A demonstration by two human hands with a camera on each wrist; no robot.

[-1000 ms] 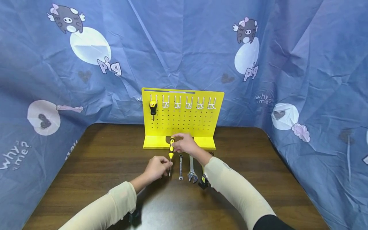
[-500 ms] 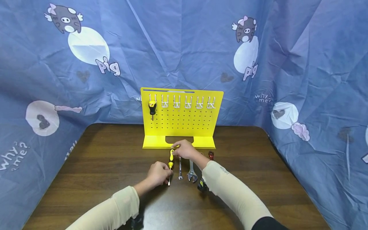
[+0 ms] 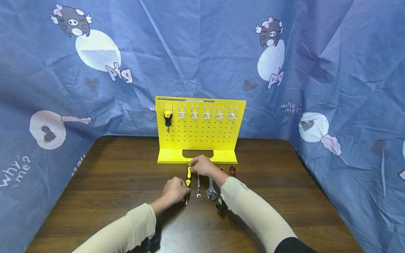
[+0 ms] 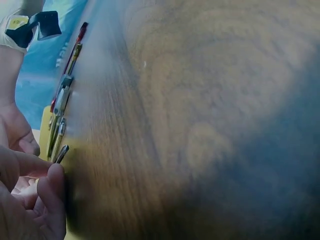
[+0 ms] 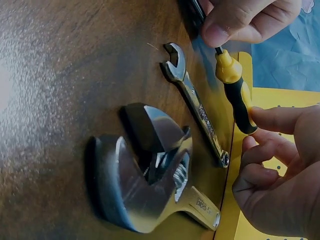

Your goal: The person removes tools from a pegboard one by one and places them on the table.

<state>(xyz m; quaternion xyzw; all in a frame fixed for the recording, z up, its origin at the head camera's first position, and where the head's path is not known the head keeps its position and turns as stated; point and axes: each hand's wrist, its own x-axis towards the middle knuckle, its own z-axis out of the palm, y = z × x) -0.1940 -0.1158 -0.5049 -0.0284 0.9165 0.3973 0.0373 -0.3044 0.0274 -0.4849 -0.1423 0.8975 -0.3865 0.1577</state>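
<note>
A slotted screwdriver [image 3: 188, 177] with a yellow-and-black handle lies lengthwise between my two hands, low over the table. My left hand [image 3: 175, 190] pinches its metal shaft between thumb and finger; the tip [image 4: 61, 154] pokes out past them in the left wrist view. At the handle's far end my right hand [image 3: 203, 165] holds it with its fingertips, as the right wrist view shows. Just right of the screwdriver lie a small combination wrench [image 5: 199, 112] and an adjustable wrench [image 5: 145, 170]. The right forearm partly covers a black-and-yellow tool [image 3: 221, 203] and a red-ended tool [image 3: 232, 170].
Behind the hands stands a yellow pegboard [image 3: 202, 135] with a row of white hooks [image 3: 207, 113]. A stubby screwdriver [image 3: 168, 118] hangs on its leftmost hook. The brown wooden table [image 3: 104, 175] backs onto a blue patterned curtain [image 3: 190, 45].
Both hands have moved toward the person and down with the screwdriver, away from the pegboard's base. During the last half second they shift only slightly, still holding it.
</note>
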